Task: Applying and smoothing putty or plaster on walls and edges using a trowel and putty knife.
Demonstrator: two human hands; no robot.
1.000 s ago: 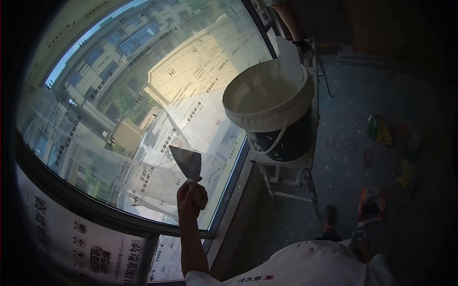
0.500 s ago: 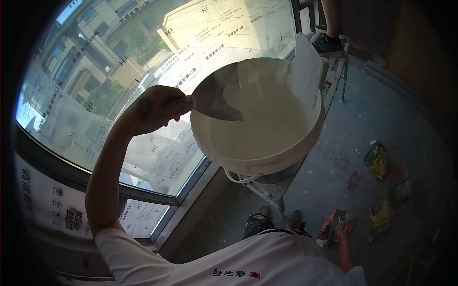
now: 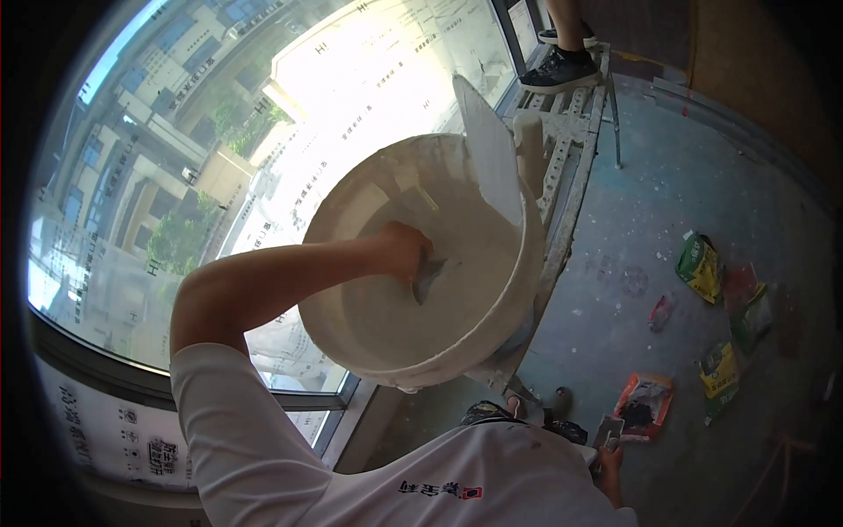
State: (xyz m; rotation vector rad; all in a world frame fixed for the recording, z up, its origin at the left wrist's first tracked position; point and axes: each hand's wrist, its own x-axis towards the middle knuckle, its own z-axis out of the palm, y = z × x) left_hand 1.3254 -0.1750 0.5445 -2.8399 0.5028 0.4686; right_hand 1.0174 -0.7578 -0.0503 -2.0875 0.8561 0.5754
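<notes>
My left hand [image 3: 402, 249] reaches down into a wide white bucket [image 3: 421, 373], closed round a putty knife [image 3: 428, 279]. Part of the knife's blade is sunk in the pale, wet filler [image 3: 378, 325] in the bucket. A broad, white-coated blade [image 3: 488, 149] stands tilted against the bucket's right inner wall, apart from my left hand. Low on the right, beside my body, my right hand [image 3: 609, 458] grips a flat trowel [image 3: 608, 430]. The trowel appears small, and its far details are hard to make out.
The bucket rests on a metal work platform [image 3: 562, 167], where another person's shoes [image 3: 560, 70] stand at the far end. A film-covered window [image 3: 219, 176] fills the left. Green-yellow bags [image 3: 699, 268] and an opened red bag [image 3: 645, 406] lie on the floor [image 3: 606, 307].
My left hand has moved down and right, taking the putty knife from above the bucket's rim into the filler. The view has shifted, and the trowel has swung off the red bag.
</notes>
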